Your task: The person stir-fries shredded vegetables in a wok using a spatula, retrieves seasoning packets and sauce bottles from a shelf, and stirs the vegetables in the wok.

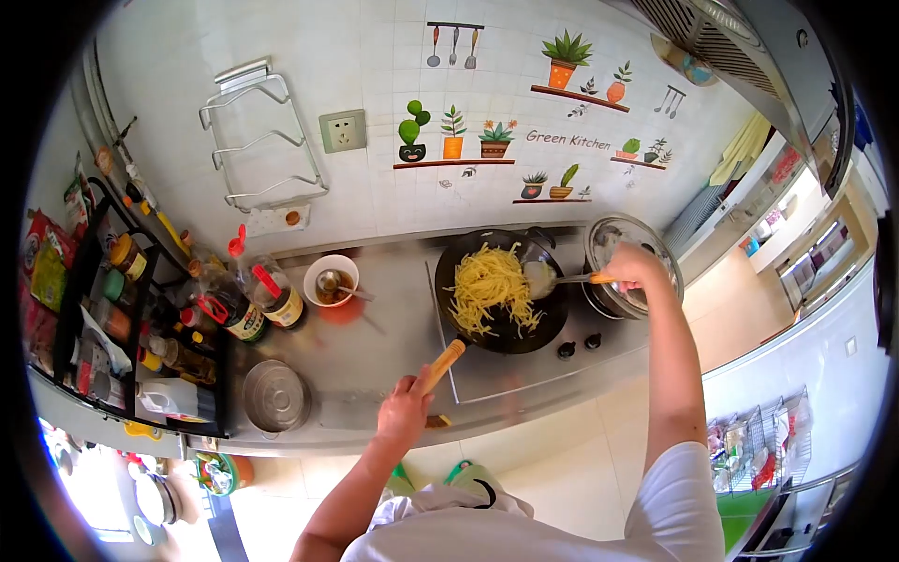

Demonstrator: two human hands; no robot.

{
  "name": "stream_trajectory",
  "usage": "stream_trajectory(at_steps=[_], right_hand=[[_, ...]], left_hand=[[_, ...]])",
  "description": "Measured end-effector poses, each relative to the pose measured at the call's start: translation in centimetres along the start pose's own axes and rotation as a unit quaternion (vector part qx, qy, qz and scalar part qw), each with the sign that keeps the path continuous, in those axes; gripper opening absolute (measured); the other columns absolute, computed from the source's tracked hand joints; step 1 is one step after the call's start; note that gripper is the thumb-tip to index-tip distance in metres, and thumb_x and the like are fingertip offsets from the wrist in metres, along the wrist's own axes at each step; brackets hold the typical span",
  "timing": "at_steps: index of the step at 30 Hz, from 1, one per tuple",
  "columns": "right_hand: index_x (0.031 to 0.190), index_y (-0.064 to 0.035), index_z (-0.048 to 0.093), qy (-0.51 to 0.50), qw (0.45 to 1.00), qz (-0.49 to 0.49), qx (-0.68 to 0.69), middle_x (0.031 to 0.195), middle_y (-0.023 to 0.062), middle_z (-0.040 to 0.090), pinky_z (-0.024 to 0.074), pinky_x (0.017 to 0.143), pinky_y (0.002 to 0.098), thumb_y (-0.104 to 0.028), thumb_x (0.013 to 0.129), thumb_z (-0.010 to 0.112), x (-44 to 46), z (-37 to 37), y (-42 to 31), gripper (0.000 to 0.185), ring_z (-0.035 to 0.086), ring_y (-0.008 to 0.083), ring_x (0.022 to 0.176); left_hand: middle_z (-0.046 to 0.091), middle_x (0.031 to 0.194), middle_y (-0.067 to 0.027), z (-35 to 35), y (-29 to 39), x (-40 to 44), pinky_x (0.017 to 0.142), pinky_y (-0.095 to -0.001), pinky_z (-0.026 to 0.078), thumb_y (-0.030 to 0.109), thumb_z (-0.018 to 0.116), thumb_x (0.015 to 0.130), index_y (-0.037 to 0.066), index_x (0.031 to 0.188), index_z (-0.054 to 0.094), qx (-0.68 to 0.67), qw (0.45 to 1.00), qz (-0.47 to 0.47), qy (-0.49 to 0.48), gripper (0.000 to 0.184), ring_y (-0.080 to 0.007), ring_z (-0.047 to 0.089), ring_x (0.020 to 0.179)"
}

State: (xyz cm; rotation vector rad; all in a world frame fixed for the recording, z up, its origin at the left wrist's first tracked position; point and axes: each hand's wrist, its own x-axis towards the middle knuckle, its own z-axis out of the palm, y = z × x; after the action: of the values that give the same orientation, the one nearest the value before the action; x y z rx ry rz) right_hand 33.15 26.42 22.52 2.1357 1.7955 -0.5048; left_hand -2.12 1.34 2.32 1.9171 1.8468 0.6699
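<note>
A black wok (pixel 515 339) sits on the stove, holding a heap of pale yellow strips (pixel 489 286) that look like shredded potato. My left hand (pixel 405 410) is closed around the wok's wooden handle (pixel 442 363). From the right, my right hand (pixel 629 266) grips the wooden handle of a spatula (pixel 569 278). Its metal blade rests inside the wok, at the right side of the strips. Close behind my right hand stands a pot with a glass lid (pixel 646 234), partly hidden by the hand.
Left of the wok is a white bowl (pixel 318 268) with brown liquid and a spoon. Sauce bottles (pixel 281 302) with red caps stand beside a black rack (pixel 80 328) of jars. A round metal pot (pixel 275 397) is near the counter's front edge. Stove knobs (pixel 567 349) lie below the wok.
</note>
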Motion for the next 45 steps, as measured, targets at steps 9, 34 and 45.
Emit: stream_trajectory(at_steps=[9,34,45], right_hand=[[0.106,-0.0030,0.072,0.026,0.963,-0.208,0.167,0.075,0.0090,0.070,0.0505,0.058,0.0302,-0.024,0.079,0.074,0.1,2.0,2.1,0.035,0.064,0.0152,0.062],[0.109,-0.0283,0.072,0.244,0.912,-0.310,-0.109,0.082,0.0070,0.059,0.0485,0.071,0.0386,-0.009,0.078,0.070,-16.8,1.6,-0.2,0.037,0.062,0.0258,0.083],[0.087,-0.0144,0.069,0.318,0.889,-0.289,-0.160,0.067,0.0088,0.064,0.0498,0.054,0.0410,-0.007,0.074,0.062,-13.2,8.5,-6.3,0.017,0.066,0.0302,0.063]], left_hand=[[0.059,0.111,-0.0117,-0.2,0.1,0.0,0.081,-0.0444,0.052,0.018,0.063,0.088,0.012,0.138,0.047,-0.019,1.000,-0.002,-0.008,0.053,-0.0335,0.061,0.097],[0.058,0.111,-0.0131,-0.2,0.0,0.0,0.079,-0.0452,0.053,0.017,0.064,0.088,0.012,0.139,0.046,-0.031,1.000,0.005,-0.002,0.054,-0.0349,0.061,0.095],[0.058,0.111,-0.0133,-0.2,-0.2,-0.1,0.078,-0.0460,0.054,0.017,0.064,0.087,0.013,0.139,0.046,-0.030,0.999,0.010,-0.002,0.055,-0.0352,0.063,0.092]])
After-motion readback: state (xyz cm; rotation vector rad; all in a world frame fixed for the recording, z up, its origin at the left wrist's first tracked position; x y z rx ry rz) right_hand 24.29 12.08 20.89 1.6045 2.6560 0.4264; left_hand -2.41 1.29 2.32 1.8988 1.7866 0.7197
